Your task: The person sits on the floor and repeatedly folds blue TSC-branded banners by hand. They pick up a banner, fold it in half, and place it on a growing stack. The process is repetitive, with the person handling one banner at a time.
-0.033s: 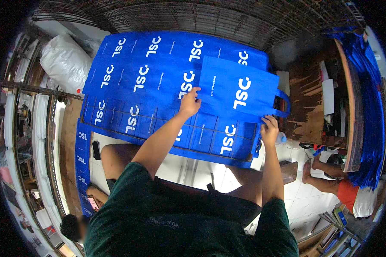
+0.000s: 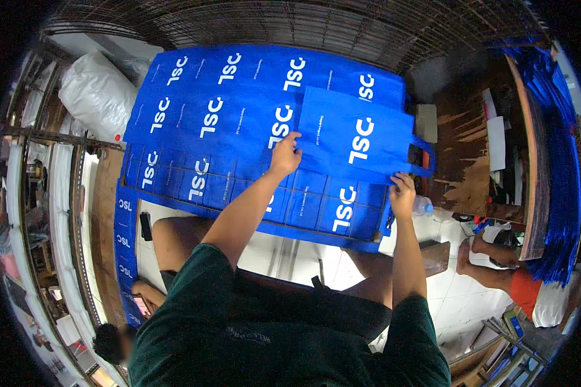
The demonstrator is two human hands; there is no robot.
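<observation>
A blue tote bag (image 2: 334, 138) with white lettering and a handle loop at its right end lies over a wide blue printed cloth (image 2: 193, 87). The fingers of my left hand (image 2: 285, 157) are closed on the bag's left edge. At the bag's near right corner, the bent fingers of my right hand (image 2: 402, 195) pinch the fabric close to the handle. Thin dark lines of a wire grid show along the near part of the cloth. A strip of the same blue cloth (image 2: 124, 242) hangs down at the left.
A stuffed white plastic sack (image 2: 97, 93) sits at the far left. Stacked blue fabric (image 2: 558, 193) stands behind a wooden board at right. Another person's legs (image 2: 487, 258) stretch across the right floor, and a second person's arm (image 2: 150, 293) shows at lower left.
The tote bag and its handle have shifted slightly left. My right hand has moved a little left with its corner, while my left hand stays almost still.
</observation>
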